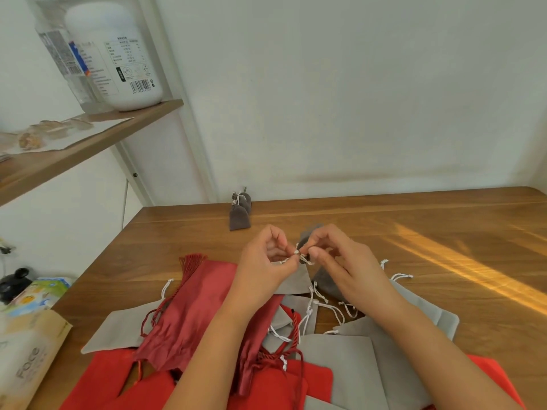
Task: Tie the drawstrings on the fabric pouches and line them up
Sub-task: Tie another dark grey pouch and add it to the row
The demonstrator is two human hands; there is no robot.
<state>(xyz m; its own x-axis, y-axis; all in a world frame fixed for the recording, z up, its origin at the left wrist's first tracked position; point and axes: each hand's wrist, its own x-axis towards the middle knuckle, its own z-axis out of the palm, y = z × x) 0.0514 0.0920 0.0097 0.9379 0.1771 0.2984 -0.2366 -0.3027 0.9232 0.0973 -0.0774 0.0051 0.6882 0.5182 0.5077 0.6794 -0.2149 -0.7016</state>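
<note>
- At the bottom of the frame, bright red pouches [112,377] lie flat on the wooden table [429,232], partly under your forearms.
- Over them lies a heap of light grey pouches [349,368] with loose white cords, their mouths open and untied.
- One more grey pouch [118,329] lies lower left, with a dark red satin pouch [192,309] across it; its tassel points toward the far edge.
- At the lower left edge lies a tissue pack [26,356].
- In the middle of the frame, both your hands are raised above the heap, close together.
- Your left hand [266,261] has its fingers curled, thumb and forefinger pinching the white drawstring [297,252].
- Your right hand [340,261] is also curled and pinches the same drawstring from the other side.
- The small dark grey pouch [306,236] that the drawstring belongs to shows between your fingertips, mostly hidden by them.
- Whether the knot is finished, you cannot tell here.
- Just below your right hand another dark grey pouch [325,282] rests on the table.
- Farther back, above centre and near the wall, two closed dark grey pouches [239,220] stand one behind the other, touching.
- A streak of sunlight [461,270] crosses the table at right.
- In the upper left, a wooden shelf [88,143] carries a white bottle [118,54] beside a clear one.
</note>
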